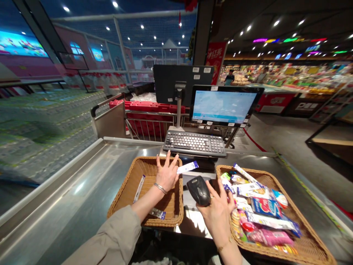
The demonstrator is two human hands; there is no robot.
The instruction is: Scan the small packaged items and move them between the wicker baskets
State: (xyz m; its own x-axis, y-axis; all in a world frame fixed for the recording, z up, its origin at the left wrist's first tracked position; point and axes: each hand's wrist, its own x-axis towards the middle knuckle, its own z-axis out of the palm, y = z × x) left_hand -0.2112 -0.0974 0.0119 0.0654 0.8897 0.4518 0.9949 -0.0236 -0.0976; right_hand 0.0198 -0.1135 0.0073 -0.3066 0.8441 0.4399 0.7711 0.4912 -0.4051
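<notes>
So: your left hand [167, 176] in wide grip, fingers spread, above left wicker basket [129, 187]. White-and-blue stick packet [187, 167] just right of your fingertips, long axis slanting up-right, nearer this hand. Your right hand [217, 217] grips black handheld scanner [199, 190]. Right wicker basket [300, 239] heaped with snack packets [264, 217], on steel checkout tabletop [82, 191].

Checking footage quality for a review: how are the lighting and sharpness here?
Head view: wide-angle distortion bends the steel counter at the edges, light glares on its surface, the bottle stacks at left blur, and the black handheld scanner is sharp.
</notes>
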